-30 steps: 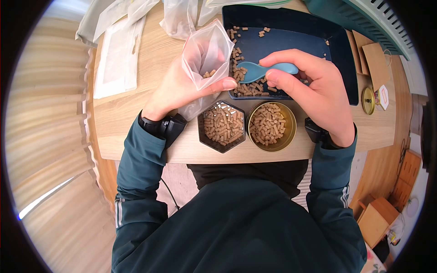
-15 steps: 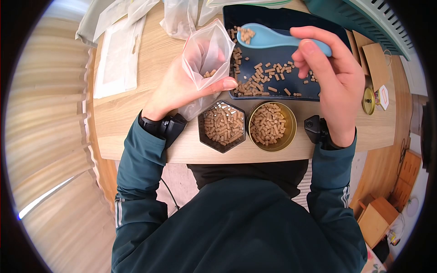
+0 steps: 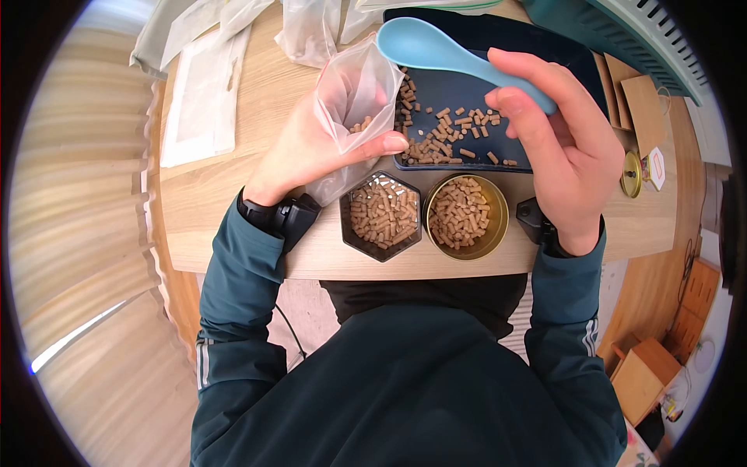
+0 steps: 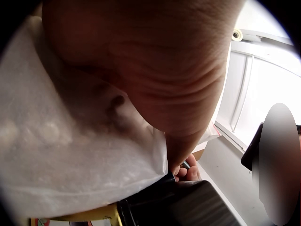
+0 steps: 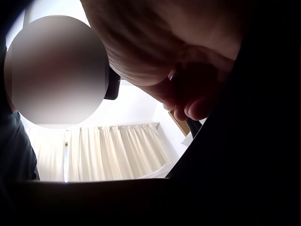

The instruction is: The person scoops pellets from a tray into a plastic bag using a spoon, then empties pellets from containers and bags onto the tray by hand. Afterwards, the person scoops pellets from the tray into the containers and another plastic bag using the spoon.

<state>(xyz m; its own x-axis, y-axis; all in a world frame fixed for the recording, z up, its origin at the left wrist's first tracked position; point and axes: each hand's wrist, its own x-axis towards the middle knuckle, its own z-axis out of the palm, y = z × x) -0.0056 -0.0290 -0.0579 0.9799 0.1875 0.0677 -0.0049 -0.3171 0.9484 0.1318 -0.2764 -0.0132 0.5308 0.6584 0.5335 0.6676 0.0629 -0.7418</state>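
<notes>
Pinching the spoon (image 3: 416,45) by its handle, the right hand (image 3: 572,148) held it above the tray (image 3: 451,89), bowl at the upper edge of the bag (image 3: 381,86). Left hand (image 3: 307,152) gripped the bag, mouth open, a few pellets (image 3: 362,124) inside. More lay in the tray and in the dish (image 3: 379,254) and tin (image 3: 498,226), side by side on the table (image 3: 261,93).

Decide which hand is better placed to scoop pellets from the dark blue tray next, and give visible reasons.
The right hand, I'd judge: it holds the blue spoon near the dark blue tray, while the left hand holds the plastic bag.
</notes>
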